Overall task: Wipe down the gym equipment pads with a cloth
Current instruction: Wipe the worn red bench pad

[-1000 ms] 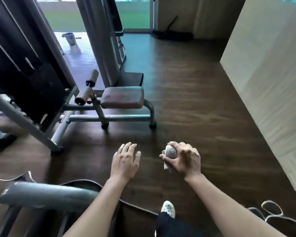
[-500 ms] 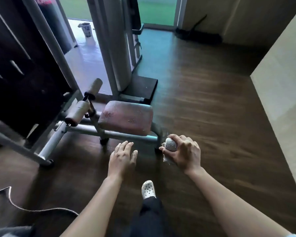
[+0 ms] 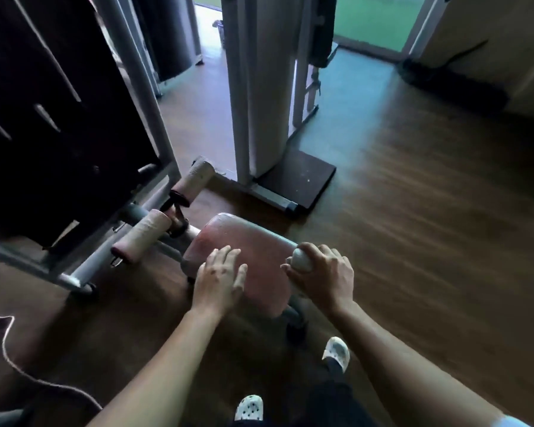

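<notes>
A worn reddish seat pad [image 3: 253,241] on a low grey metal frame lies just in front of me. My left hand [image 3: 219,280] hovers over the pad's near left edge, fingers spread, holding nothing. My right hand [image 3: 324,277] is over the pad's near right corner, closed around a balled-up pale cloth [image 3: 301,260] that pokes out above the thumb. Two pale roller pads sit left of the seat, one nearer [image 3: 142,238] and one farther [image 3: 195,178].
A dark weight-stack machine [image 3: 59,118] fills the left side. A white upright column [image 3: 259,87] on a dark base plate [image 3: 296,177] stands behind the seat. A thin cord [image 3: 19,368] trails over the wooden floor at bottom left. My white clogs [image 3: 336,352] show below.
I have walked closer to the seat pad; it now lies under both hands. The right hand still holds the cloth.
</notes>
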